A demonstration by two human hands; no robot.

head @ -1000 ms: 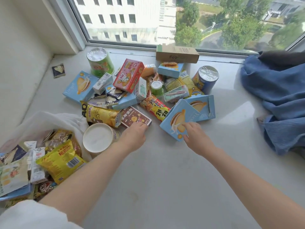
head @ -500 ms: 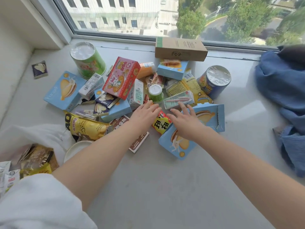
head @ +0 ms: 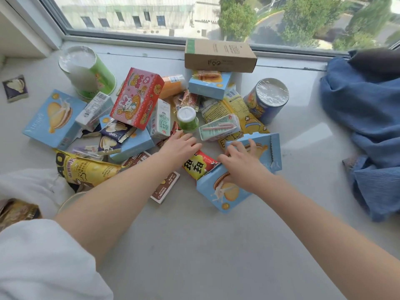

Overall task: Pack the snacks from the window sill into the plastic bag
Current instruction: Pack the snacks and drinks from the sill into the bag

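Note:
A heap of snacks lies on the pale window sill: boxes, packets, cans and small cartons. My left hand reaches in with straight fingers, lying over a red-orange packet, its fingertips just short of a small green bottle. My right hand lies on a tilted blue biscuit box, with its fingers curled over the box's far edge, against an opened blue box. The white plastic bag sits at the far left with packets inside, partly cut off by the frame.
A brown cardboard box stands against the window frame. A green can and a blue can flank the heap. A yellow packet lies by the bag. Blue cloth is bunched at the right.
Both hands have moved further into the heap. The left went from the brown box to the red-orange packet. The right hand's spread fingers have curled on the blue box.

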